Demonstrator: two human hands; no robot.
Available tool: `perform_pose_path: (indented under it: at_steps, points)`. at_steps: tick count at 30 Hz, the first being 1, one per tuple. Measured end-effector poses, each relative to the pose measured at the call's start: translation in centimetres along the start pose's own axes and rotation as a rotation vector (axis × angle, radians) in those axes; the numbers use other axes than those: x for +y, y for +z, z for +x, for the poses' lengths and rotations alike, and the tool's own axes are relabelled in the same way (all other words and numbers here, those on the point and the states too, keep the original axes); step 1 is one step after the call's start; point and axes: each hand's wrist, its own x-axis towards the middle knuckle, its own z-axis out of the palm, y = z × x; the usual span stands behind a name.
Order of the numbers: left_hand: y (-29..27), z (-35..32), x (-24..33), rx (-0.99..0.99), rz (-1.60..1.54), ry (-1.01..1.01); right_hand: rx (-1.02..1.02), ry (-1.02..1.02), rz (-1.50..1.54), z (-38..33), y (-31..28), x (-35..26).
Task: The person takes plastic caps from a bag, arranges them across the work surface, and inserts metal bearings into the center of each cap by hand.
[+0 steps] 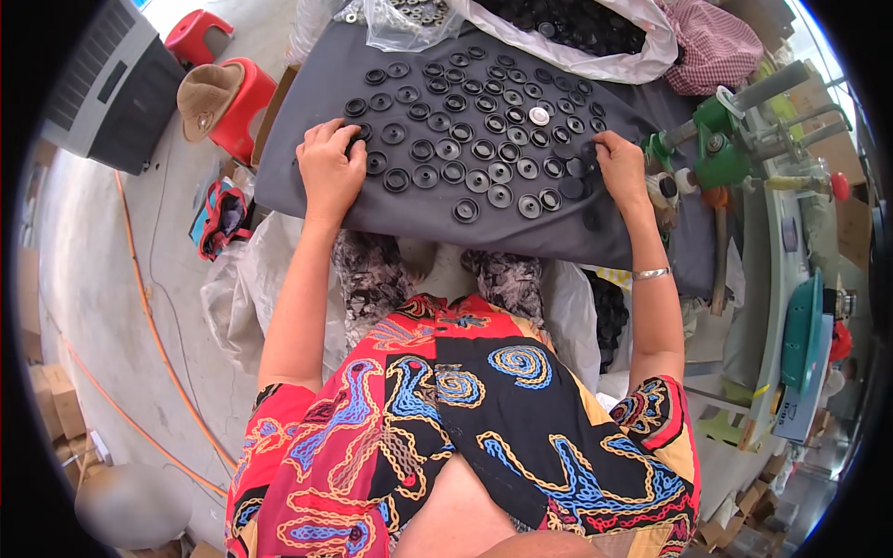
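Observation:
A dark grey cloth-covered board (pixel 307 186) lies in front of me, with several round black rubber discs (pixel 465 149) laid on it in rows. One white disc (pixel 539 115) sits among them near the right. My left hand (pixel 330 167) rests palm down at the board's left side, fingertips on a black disc. My right hand (pixel 620 166) lies at the right side, fingers curled over a small heap of black discs (pixel 575 177). A silver bangle (pixel 650 273) circles my right wrist.
Clear plastic bags of black discs (pixel 577 28) and metal rings (pixel 409 17) lie beyond the board. A green hand press (pixel 721 139) stands to the right on a bench. Two red stools (pixel 244 102) and a hat (pixel 206 98) stand on the left. An orange cable (pixel 149 325) runs across the concrete floor.

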Motion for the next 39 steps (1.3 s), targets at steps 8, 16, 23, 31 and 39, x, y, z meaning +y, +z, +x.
perform_pose_path:
  at_steps: [8,16,23,31,39]
  points:
    - [0.0,-0.1,0.0,0.0,0.02,-0.001,0.009,-0.077,-0.144,0.7,0.5,0.5]
    - [-0.2,0.0,0.0,-0.02,0.029,-0.006,-0.075,-0.09,0.004,-2.3,-0.8,-1.2]
    - [0.0,-0.1,-0.2,-0.027,0.027,-0.007,-0.052,-0.064,-0.084,-3.0,-1.1,-0.2]
    - [0.1,0.0,-0.2,-0.001,0.003,-0.001,-0.169,-0.079,-0.013,-2.9,-1.9,-1.4]
    - [0.0,-0.1,0.0,-0.041,0.019,-0.008,0.04,0.019,-0.082,-2.5,-0.9,1.1]
